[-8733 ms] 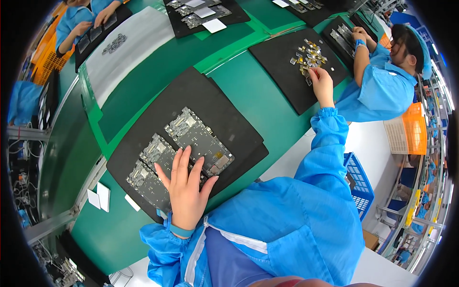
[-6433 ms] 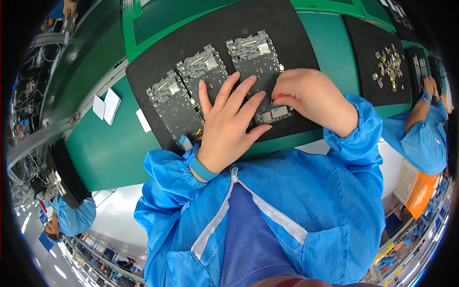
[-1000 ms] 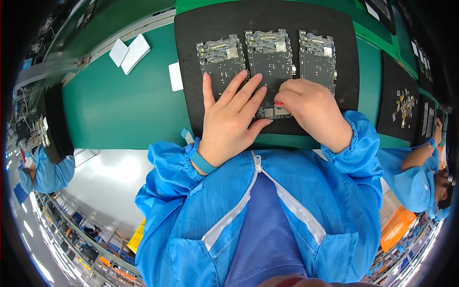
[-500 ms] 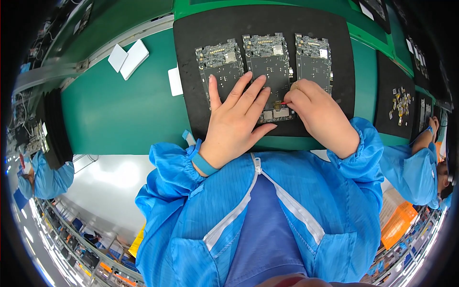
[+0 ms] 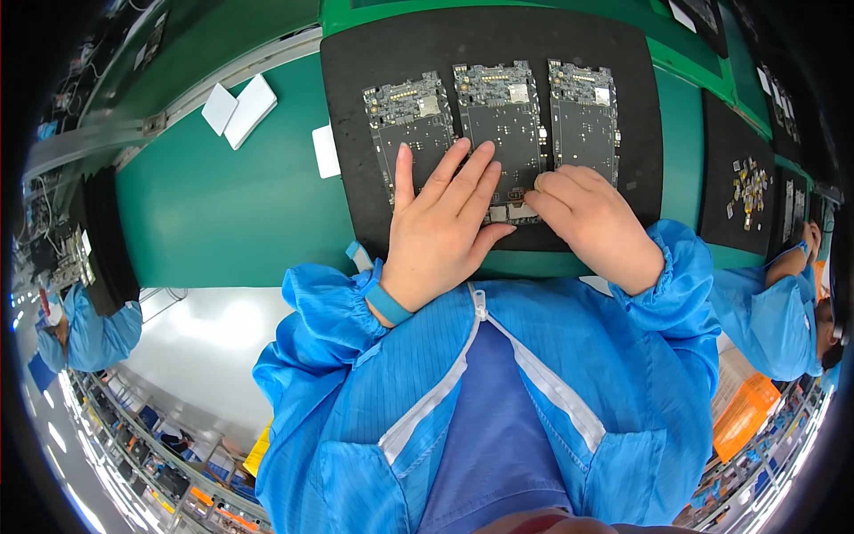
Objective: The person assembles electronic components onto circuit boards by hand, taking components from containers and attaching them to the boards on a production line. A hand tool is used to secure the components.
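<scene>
Three dark circuit boards lie in a row on a black mat [image 5: 636, 200]: a left board [image 5: 407, 129], a middle board [image 5: 501, 120] and a right board [image 5: 583, 125]. My left hand [image 5: 440, 214], wearing a blue wrist strap [image 5: 388, 304], lies with fingers spread over the middle board and part of the left one. Fingers of my right hand [image 5: 594, 214] are pinched together at the lower right of the middle board, beside a small gold-brown component [image 5: 516, 194]. What they pinch is hidden behind the fingertips.
White card-like pieces [image 5: 252, 111] lie on the green table [image 5: 196, 205] to the left, another [image 5: 326, 151] by the mat's edge. On a second mat at right is a pile of small parts [image 5: 749, 187]. Co-workers in blue sleeves sit on both sides.
My right hand has shifted slightly down and left along the middle board's lower end. A red tip that showed at its fingertips is now out of sight. My left hand stays almost in place.
</scene>
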`<state>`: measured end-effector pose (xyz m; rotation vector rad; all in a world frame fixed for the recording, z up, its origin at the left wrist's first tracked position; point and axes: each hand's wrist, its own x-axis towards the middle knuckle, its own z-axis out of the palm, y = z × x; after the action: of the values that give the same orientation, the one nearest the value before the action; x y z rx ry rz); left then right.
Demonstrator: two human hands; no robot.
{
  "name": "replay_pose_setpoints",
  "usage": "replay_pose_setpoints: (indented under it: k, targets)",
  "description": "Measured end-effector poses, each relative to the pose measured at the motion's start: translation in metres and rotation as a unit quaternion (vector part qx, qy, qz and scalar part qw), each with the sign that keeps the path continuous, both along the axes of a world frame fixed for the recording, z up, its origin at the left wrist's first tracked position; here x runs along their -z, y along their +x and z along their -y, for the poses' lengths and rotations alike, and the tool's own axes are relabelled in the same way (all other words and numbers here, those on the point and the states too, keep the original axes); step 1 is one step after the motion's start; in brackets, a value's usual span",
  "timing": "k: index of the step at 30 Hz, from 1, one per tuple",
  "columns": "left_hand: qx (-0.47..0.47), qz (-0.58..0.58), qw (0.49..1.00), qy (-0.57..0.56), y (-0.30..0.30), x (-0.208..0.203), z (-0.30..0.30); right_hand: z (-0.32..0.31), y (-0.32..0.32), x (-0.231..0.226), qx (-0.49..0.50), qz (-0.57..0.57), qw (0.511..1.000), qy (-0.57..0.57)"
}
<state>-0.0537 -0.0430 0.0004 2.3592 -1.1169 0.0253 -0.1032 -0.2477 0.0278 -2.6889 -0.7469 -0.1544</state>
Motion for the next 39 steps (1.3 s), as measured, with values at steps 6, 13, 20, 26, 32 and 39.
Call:
replay_pose_setpoints:
  k: [6, 13, 20, 26, 32, 39]
  targets:
    - [0.016, 0.003, 1.0, 0.014, 0.002, -0.004, 0.002, -0.002, -0.01, 0.0, 0.042, 0.01, 0.999, 0.028]
    - [0.009, 0.048, 0.997, 0.062, 0.013, -0.011, 0.007, 0.09, -0.038, 0.006, 0.47, 0.103, 0.853, 0.2]
    - [0.022, 0.044, 0.997, 0.065, 0.012, -0.013, 0.016, 0.281, -0.156, 0.076, 0.729, 0.136, 0.659, 0.129]
    - [0.004, 0.04, 0.997, 0.061, 0.01, -0.016, 0.007, 0.297, -0.157, 0.096, 0.68, 0.096, 0.707, 0.169]
    - [-0.037, 0.04, 0.998, 0.044, 0.01, -0.024, -0.015, 0.304, -0.144, 0.085, 0.759, 0.004, 0.65, 0.027]
    - [-0.059, 0.006, 0.998, 0.015, 0.015, -0.02, -0.036, 0.322, -0.146, 0.091, 0.772, -0.052, 0.634, -0.005]
